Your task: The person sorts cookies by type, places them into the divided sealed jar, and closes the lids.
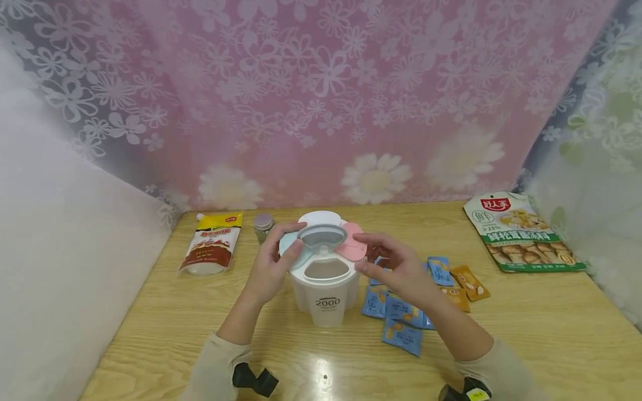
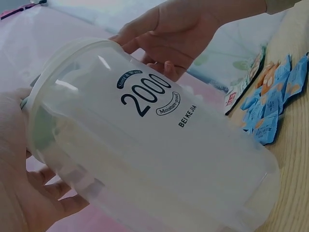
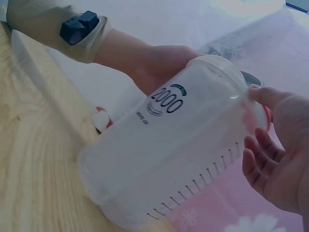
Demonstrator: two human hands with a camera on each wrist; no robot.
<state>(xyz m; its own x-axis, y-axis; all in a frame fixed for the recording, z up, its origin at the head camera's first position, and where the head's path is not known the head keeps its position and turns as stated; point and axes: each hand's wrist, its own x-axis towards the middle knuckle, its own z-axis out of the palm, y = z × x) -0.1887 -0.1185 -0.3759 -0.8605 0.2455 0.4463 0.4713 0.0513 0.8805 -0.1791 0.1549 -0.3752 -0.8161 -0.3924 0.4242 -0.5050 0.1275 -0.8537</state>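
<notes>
A translucent white storage canister (image 1: 328, 301), marked "2000", stands upright on the table. Its round lid carries a white, a light blue and a pink flap (image 1: 353, 243); a grey flap (image 1: 321, 236) is raised, baring an opening (image 1: 326, 269) at the front. My left hand (image 1: 273, 262) grips the lid's left side, thumb on top over the blue flap (image 1: 292, 248). On the right side, my right hand (image 1: 396, 267) holds the lid's edge between thumb and index finger, its other fingers loosely bent in the right wrist view. The blue flap is partly hidden under the left hand.
Several blue sachets (image 1: 401, 334) and orange ones (image 1: 470, 282) lie right of the canister, partly behind the right arm. A brown-and-yellow pouch (image 1: 213, 245) and a small jar (image 1: 263, 225) are at the left. A green-and-white food bag (image 1: 524, 234) lies at the far right.
</notes>
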